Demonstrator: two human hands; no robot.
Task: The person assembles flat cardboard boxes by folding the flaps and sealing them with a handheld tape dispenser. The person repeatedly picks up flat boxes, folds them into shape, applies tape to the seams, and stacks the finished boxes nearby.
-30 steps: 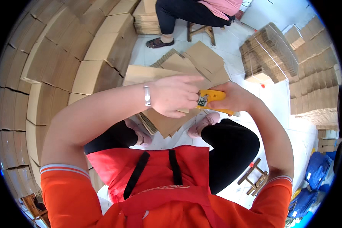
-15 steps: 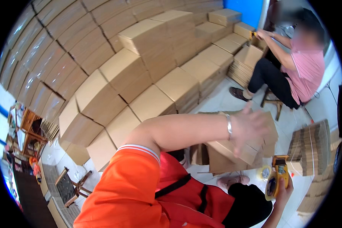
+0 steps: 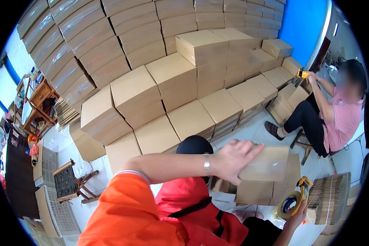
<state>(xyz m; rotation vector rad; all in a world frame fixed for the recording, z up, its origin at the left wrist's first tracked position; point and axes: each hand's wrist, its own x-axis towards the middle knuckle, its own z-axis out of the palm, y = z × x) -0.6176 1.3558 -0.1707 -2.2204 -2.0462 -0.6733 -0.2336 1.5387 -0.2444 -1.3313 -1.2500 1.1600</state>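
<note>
My left hand [image 3: 238,158] is across my front, its fingers over the left end of a small closed cardboard box [image 3: 267,165] and its thumb at the lower corner, gripping that end. The box looks slightly blurred, with a shiny strip on its top face. It sits over more brown cardboard [image 3: 255,193]. My right hand [image 3: 298,216], lower right, is wrapped round a yellow tape dispenser [image 3: 302,187] loaded with a roll of tape [image 3: 290,202]. The dispenser is apart from the box.
Rows of closed cartons [image 3: 190,119] rise in steps before a tall stack. A seated co-worker [image 3: 340,110] at right holds another yellow tape dispenser [image 3: 303,74]. Strapped flat cardboard [image 3: 330,197] stands at lower right; a small stool [image 3: 67,180] is at left.
My left hand was spread and blurred above the cardboard; now it grips the box's left end. The dispenser in my right hand has tilted and appears slightly lower. The view has shifted.
</note>
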